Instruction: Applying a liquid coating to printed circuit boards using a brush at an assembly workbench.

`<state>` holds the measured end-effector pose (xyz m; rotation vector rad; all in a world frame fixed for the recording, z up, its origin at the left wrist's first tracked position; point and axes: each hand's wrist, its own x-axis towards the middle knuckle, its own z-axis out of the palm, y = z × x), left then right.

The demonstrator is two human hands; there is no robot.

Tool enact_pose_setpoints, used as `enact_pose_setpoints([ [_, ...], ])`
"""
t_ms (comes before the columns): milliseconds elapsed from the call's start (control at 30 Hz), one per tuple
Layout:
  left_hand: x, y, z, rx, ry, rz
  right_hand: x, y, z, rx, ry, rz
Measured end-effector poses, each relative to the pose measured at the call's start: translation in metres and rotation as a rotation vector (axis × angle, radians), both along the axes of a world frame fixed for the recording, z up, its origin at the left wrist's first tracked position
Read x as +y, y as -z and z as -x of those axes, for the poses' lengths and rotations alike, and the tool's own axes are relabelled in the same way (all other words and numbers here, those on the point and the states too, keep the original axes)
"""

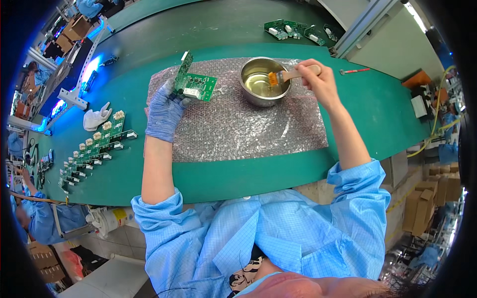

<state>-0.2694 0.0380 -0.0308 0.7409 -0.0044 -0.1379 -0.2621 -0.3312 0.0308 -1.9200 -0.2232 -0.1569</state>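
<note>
My left hand [166, 114], in a blue-grey knit glove, grips a green circuit board [202, 83] by its left edge. A second, smaller board stands upright on it, and white blocks show on its face. My bare right hand [319, 82] is closed round the wooden handle of a brush [293, 74]. Its orange bristles hang inside a round metal bowl [265, 102] with pale yellowish liquid in the bottom. Whether the bristle tips touch the liquid, I cannot tell. The bowl stands on a sheet of bubble wrap [238, 134], with the circuit board held above the sheet's left part.
Several circuit boards [97, 144] stand in a row on the green mat [223, 181] at left, beside a crumpled white glove [97, 118]. More boards [293, 31] lie at the far right. A red-handled tool [355, 71] lies right of the bowl. A metal frame [74, 98] borders the left side.
</note>
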Motion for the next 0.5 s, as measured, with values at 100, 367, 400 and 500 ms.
enact_pose_setpoints([
  [100, -0.002, -0.001, 0.001, -0.038, 0.001, 0.004, -0.021, -0.020, 0.004, 0.013, 0.034, 0.000],
  [367, -0.016, -0.012, 0.011, -0.011, -0.003, -0.161, -0.030, -0.047, 0.016, -0.028, 0.015, -0.130],
  [400, -0.018, -0.012, 0.012, 0.044, -0.046, -0.177, -0.021, -0.048, 0.018, -0.040, -0.020, -0.160],
  [500, -0.021, -0.012, 0.015, -0.014, 0.057, -0.199, 0.017, -0.046, 0.023, -0.043, -0.252, -0.106],
])
